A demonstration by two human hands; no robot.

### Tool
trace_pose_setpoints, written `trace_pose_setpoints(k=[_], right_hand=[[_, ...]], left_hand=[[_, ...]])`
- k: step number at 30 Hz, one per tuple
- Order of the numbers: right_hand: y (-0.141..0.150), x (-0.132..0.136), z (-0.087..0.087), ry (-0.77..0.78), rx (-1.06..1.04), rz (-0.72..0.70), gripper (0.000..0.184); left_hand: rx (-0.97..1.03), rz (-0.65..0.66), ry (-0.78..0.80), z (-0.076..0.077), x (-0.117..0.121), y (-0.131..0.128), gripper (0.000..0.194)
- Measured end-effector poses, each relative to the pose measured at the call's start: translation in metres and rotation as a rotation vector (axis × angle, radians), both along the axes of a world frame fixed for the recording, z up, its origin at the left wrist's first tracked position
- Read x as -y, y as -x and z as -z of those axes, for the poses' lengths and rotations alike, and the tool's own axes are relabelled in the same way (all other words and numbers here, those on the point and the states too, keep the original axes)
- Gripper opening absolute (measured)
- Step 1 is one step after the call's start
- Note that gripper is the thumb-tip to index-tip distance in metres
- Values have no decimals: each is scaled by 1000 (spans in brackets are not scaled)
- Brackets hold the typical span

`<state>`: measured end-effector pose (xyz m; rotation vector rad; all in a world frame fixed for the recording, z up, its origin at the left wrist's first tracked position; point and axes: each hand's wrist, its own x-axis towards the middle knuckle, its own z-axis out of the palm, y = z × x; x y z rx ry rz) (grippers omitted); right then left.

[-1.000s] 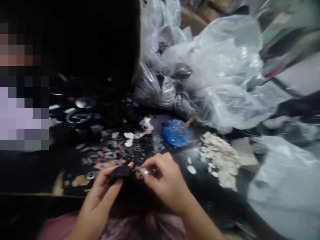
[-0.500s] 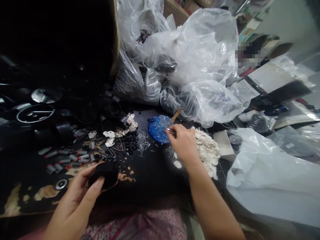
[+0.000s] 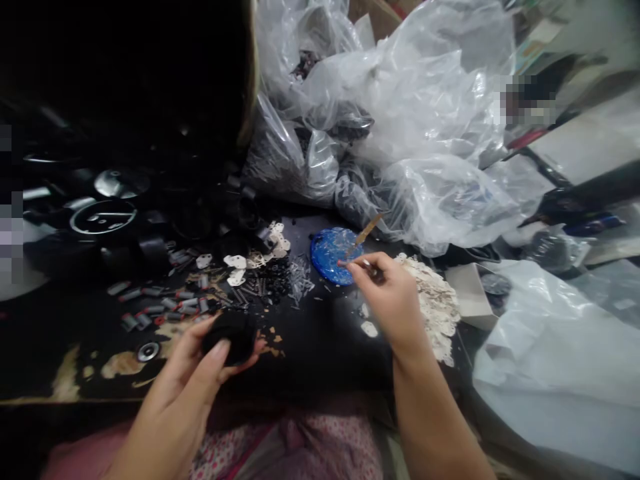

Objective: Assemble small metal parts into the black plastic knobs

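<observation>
My left hand [image 3: 193, 380] is wrapped round a black round housing [image 3: 230, 339], thumb across its face, above the front of the table. My right hand [image 3: 387, 293] is closed in a pinch on a thin metallic tool [image 3: 369, 265], mostly hidden by the fingers. The tool's reddish tip reaches over a blue dish [image 3: 325, 267] holding a clear, shiny paste. A flat brown stick [image 3: 369, 229] leans in this dish. Beside the right hand lies a heap of pale, flat plates [image 3: 440, 303].
Grey cylinders with red ends [image 3: 187, 303], small springs [image 3: 245, 293] and grey pins [image 3: 301, 280] lie left of the dish. A metal ring [image 3: 148, 351] sits near the front edge. Plastic bags [image 3: 425, 133] crowd the back; a white box [image 3: 470, 293] stands right.
The view has swung left, shifting everything rightward in the picture. My right hand has turned a little, and the tool's tip shows more plainly over the dish. The left hand still holds the housing.
</observation>
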<state>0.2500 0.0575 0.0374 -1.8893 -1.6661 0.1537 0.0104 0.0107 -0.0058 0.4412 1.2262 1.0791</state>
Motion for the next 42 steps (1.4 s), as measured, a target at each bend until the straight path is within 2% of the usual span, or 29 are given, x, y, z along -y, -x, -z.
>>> trace_pose_setpoints(k=[5,7,13,19,21,24,26,29,33,37,40,42], right_hand=[[44,23,-2,131,-610,-91,19],[60,28,-5,190,-708,-135,17],[81,31,-15,154,-528,-212,8],[81,35,-14,238,-423,-299,7],[81,38,-14,232,-414,-320,6],[79,42,-13,146,-352,-379,3],[77,44,-14,138,-326,-427,9],[73,46,-14,322,-498,-491,20],[72,47,-10,579,-883,-490,15],[73,48,-7,657,-946,-436,14],[75,42,-4,630,-812,-457,18],[76,32,4,471,-473,-389,18]], left_hand=[[351,118,104,-15,-8,-13,26],[445,154,115,-17,-10,-11,21],[564,187,93,-19,-5,-5,14],[281,121,-58,-13,6,-4,19],[211,139,-82,-10,8,-2,21],[225,179,-54,-10,7,0,23],[279,173,-8,-12,7,1,23],[357,177,58,-16,8,3,24],[324,222,105,-19,15,10,19],[252,292,89,-19,19,16,20],[288,271,134,-18,16,16,20],[309,174,149,-15,12,14,19]])
